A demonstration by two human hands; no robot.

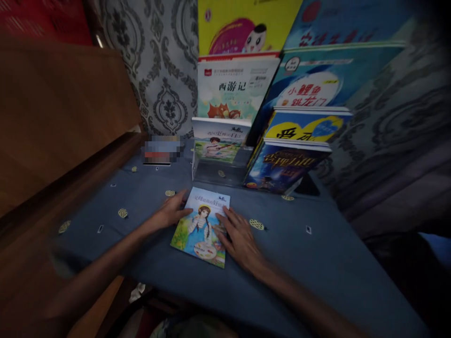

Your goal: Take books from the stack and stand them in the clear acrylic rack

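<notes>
A thin picture book [202,226] lies flat on a blue tablecloth [310,263], near the front edge of the table. Its cover shows a girl with long braids in a blue dress. The book sits a little crooked, with its top tipped to the right.

The left hand [173,210] rests at the book's top left corner. Its fingers touch the edge of the cover. They are curled a bit, but they do not wrap around the book. The right hand [238,238] lies flat on the right side of the cover. Its fingers are spread and press down on the book. So both hands are open and only touch the book.

Just behind the book stands a clear plastic book stand [218,171]. One book with a white top [221,140] sits in it. Behind that one, a taller white book with an orange animal [235,87] stands up, and a yellow book [243,26] is higher still. To the right, a dark blue book [287,166] leans back, with a yellow and blue book [306,126] and a light blue book [317,87] behind it.

The cloth has small round yellow shapes [256,224] on it. A grey patterned curtain [158,61] hangs at the back. A brown wooden board [52,117] is on the left.
</notes>
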